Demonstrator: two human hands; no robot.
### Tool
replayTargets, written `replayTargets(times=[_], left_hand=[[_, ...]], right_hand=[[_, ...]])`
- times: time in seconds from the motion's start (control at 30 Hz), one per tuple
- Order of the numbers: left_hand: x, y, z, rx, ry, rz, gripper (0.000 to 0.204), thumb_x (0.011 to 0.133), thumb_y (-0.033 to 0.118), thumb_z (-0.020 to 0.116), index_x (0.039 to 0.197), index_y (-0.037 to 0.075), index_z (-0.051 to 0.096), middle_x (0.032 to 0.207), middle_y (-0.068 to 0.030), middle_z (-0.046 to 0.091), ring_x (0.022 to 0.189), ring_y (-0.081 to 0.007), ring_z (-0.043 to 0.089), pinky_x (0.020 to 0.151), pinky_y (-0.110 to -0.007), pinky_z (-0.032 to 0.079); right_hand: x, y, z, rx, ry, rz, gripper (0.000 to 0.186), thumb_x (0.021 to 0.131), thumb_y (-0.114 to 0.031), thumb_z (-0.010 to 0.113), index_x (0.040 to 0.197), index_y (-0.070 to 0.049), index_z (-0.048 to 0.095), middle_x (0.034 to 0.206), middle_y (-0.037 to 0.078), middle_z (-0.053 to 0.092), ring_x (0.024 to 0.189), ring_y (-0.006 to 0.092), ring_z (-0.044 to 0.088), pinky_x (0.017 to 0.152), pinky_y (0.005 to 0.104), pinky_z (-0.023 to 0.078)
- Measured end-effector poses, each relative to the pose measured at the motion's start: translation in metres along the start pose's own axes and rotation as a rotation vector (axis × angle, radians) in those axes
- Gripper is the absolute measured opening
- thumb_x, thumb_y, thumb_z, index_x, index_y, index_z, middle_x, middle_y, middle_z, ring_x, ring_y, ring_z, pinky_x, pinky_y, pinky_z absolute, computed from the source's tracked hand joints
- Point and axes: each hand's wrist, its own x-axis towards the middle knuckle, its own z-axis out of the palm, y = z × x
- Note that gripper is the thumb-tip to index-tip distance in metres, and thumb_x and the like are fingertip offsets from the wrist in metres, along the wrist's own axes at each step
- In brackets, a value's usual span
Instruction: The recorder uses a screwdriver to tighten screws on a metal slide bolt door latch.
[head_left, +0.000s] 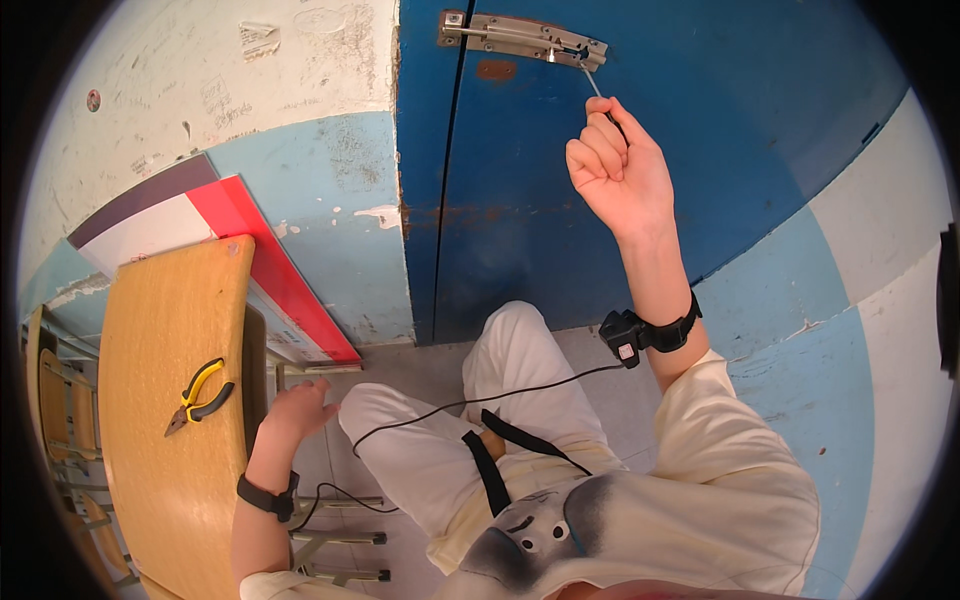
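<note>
— What's nearest on my feed?

— My left hand [298, 408], low by the edge of the wooden desk [165, 400], fingers loosely curled and holding nothing. Yellow-handled pliers [199, 394] lie on the desk, just beside it.

— And farther out?

— My right hand [612, 160] is raised to the blue door [700, 150], fingers wrapped tight round a thin screwdriver [598, 92]. Its tip meets the metal slide bolt [525, 40] at the door's top edge.

A deep blue door [640, 170] is fitted with a silver bolt [525, 40]. Yellow-and-black pliers [198, 395] are seen on a honey-coloured wooden desk [165, 330]. The wall [320, 200] is painted white above and pale blue below.
</note>
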Motion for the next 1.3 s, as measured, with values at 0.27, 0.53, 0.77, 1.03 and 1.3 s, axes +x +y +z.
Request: replayTargets(times=[0.27, 0.53, 0.77, 1.03, 1.3], left_hand=[[0.003, -0.001, 0.001, -0.005, -0.006, 0.004, 0.046, 0.085, 0.037, 0.06, 0.119, 0.007, 0.052, 0.11, -0.0183, 0.061, 0.106, -0.0335, 0.058, 0.09, -0.047, 0.044], [-0.001, 0.003, -0.005, 0.003, -0.032, -0.014, 0.047, 0.086, 0.038, 0.059, 0.121, 0.007, 0.051, 0.112, -0.0186, 0.06, 0.107, -0.0331, 0.057, 0.092, -0.046, 0.043], [-0.001, 0.003, -0.004, 0.018, -0.032, -0.006, 0.046, 0.086, 0.038, 0.059, 0.118, 0.005, 0.051, 0.108, -0.0184, 0.061, 0.105, -0.0335, 0.058, 0.091, -0.048, 0.043], [0.002, 0.003, -0.001, 0.002, -0.031, 0.001, 0.045, 0.085, 0.036, 0.06, 0.117, 0.005, 0.052, 0.107, -0.0189, 0.061, 0.104, -0.034, 0.058, 0.091, -0.048, 0.044], [0.0, -0.003, -0.008, 0.015, -0.014, 0.01, 0.047, 0.085, 0.037, 0.059, 0.119, 0.006, 0.051, 0.109, -0.0192, 0.061, 0.105, -0.035, 0.058, 0.09, -0.047, 0.044]], right_hand=[[-0.003, 0.001, 0.01, -1.12, 0.205, -0.159, 0.033, 0.102, -0.024, 0.032, 0.098, 0.003, 0.05, 0.054, -0.004, 0.031, 0.045, 0.0054, 0.025, 0.045, 0.0211, 0.025], [0.006, -0.02, 0.012, -0.352, 0.179, 0.209, 0.023, 0.101, -0.019, 0.037, 0.1, 0.002, 0.046, 0.065, -0.001, 0.035, 0.05, 0.0058, 0.026, 0.04, 0.0201, 0.022], [0.006, -0.019, 0.01, -0.028, 0.125, 0.253, 0.025, 0.101, -0.021, 0.037, 0.083, -0.004, 0.043, 0.061, -0.003, 0.028, 0.047, 0.0066, 0.021, 0.036, 0.0216, 0.015], [0.01, -0.015, -0.001, 0.201, 0.028, 0.273, 0.025, 0.101, -0.019, 0.036, 0.081, -0.004, 0.041, 0.06, -0.004, 0.024, 0.045, 0.0062, 0.017, 0.036, 0.0221, 0.012], [0.013, -0.002, -0.011, 0.338, -0.126, 0.242, 0.026, 0.102, -0.02, 0.035, 0.083, -0.004, 0.043, 0.061, -0.003, 0.023, 0.045, 0.0065, 0.018, 0.037, 0.0222, 0.014]])
